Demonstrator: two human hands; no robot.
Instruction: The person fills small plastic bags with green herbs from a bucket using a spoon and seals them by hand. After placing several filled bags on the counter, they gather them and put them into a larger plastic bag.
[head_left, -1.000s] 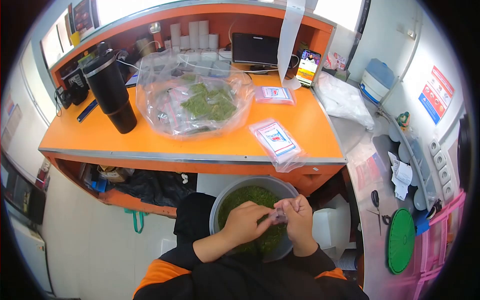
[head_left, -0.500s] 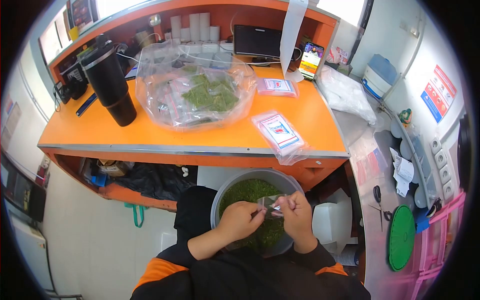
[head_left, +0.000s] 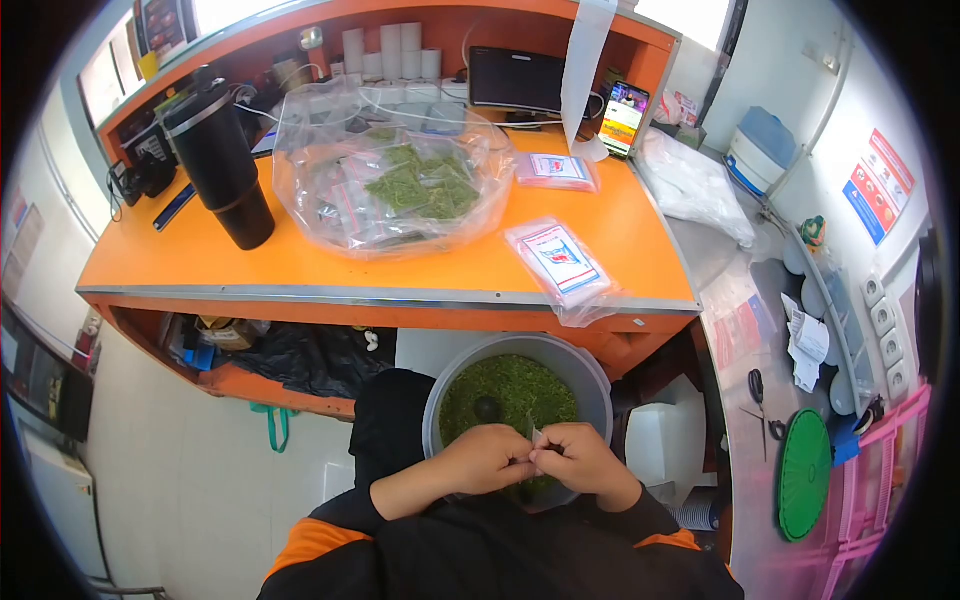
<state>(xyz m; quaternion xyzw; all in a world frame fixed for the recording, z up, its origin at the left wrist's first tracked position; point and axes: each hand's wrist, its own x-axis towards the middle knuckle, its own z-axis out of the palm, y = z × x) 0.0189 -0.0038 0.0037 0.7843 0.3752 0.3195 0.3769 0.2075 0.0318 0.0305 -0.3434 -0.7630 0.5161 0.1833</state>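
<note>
Currently, your left hand (head_left: 487,461) and right hand (head_left: 584,461) pinch clear plastic (head_left: 537,436) between nearly closed fingers (head_left: 548,460) over the tub (head_left: 599,400); a loose hold could drop it into the greens (head_left: 530,384).

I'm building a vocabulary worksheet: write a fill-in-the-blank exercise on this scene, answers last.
The tall tumbler is coloured ____.
Right of the large clear bag, the counter bears ____ printed packs.
The left hand and right hand pinch clear plastic above a tub of cut material coloured ____.
The paper strip hanging near the phone is coloured ____.

Missing words: black; two; green; white.
</note>
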